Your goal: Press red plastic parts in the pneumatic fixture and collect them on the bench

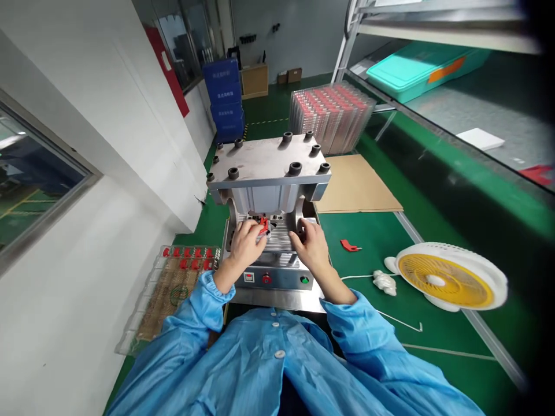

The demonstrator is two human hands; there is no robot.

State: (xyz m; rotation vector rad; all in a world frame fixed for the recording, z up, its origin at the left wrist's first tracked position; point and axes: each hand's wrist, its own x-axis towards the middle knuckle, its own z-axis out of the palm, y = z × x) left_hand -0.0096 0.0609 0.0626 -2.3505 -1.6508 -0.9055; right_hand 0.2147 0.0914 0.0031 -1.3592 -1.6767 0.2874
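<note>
A metal press [271, 159] with a thick bolted top plate stands in front of me. My left hand [247, 247] reaches into its opening, with fingers curled at a small red plastic part [263, 223] on the metal fixture. Those fingers partly cover the red part. On the other side my right hand [312, 248] is beside the press's right column, its thumb and fingers apart and nothing visible in them. Below the hands, the front panel [277, 279] carries a red button [266, 279] and a green button [304, 280].
A clear tray [150, 297] with several red parts lies at left. To the right are a loose red part [348, 245], a white-and-yellow fan [446, 277] and a cardboard sheet [355, 185]. Stacked clear trays [329, 115] stand behind; a shelf holds a teal box [416, 69].
</note>
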